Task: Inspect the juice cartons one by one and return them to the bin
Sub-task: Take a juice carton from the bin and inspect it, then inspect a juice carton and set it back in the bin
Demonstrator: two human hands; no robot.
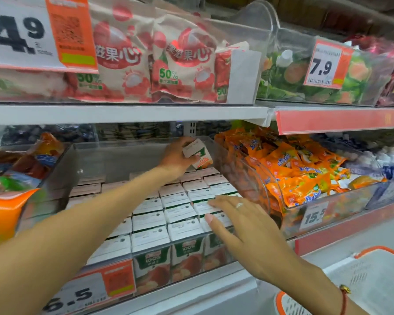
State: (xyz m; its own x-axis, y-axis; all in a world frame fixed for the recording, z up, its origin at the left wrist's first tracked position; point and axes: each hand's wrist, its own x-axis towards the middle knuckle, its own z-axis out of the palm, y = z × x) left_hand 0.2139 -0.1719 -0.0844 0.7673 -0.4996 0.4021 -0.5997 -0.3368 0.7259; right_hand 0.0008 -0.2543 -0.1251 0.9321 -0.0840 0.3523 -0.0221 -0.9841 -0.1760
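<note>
So the person's left hand (178,156) is reached way into the back of the clear bin (146,251), fingers curled around one small juice carton (198,154). The carton is tilted and held up above the back rows, near the bin's rear right corner. The rest of the cartons (168,214) sit packed upright in neat rows filling the bin, white tops up, with green and red fronts showing through the bin's front wall. The right hand (243,226) isn't gripping anything; its fingers are straight and a bit spread over the front right cartons, palm down. Can't tell if it actually touches them. A ring shows on one finger. A 6.5 price tag (77,294) hangs on the bin's front left. Right of the bin is a heap of orange snack bags (293,169), and a white basket (362,283) sits below right.
</note>
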